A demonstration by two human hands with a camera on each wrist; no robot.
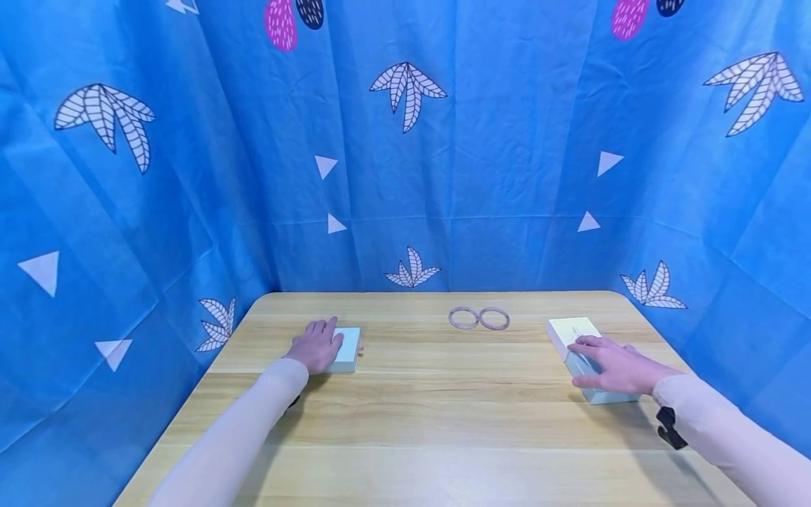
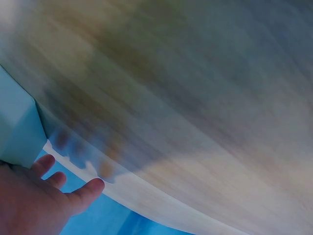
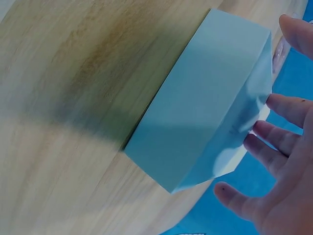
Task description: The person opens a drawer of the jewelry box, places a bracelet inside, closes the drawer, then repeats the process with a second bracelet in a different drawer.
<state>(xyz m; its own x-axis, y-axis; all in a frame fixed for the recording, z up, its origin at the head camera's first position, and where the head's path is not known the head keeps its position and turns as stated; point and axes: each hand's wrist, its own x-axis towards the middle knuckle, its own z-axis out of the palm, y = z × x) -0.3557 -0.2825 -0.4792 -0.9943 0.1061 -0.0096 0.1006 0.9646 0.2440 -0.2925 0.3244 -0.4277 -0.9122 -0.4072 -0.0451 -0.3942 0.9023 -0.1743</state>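
Note:
On the left of the table, my left hand (image 1: 315, 346) lies over the left part of a small light blue box (image 1: 349, 350), its thumb on the top. A small brownish tab (image 1: 361, 351) sticks out of that box's right side. Only a corner of the light blue box (image 2: 17, 120) shows in the left wrist view, with fingers loosely spread past it. Over on the right, my right hand (image 1: 611, 366) rests on a longer box (image 1: 611, 397), light blue at the near part and pale yellow at the far part. Its fingertips touch the top, fingers fairly straight and spread.
Two thin pinkish rings (image 1: 464, 329) lie side by side near the back edge of the wooden table (image 1: 443, 422). A blue patterned curtain (image 1: 494, 155) hangs behind the table and along both sides. A black strap piece (image 1: 669, 427) is at the right wrist.

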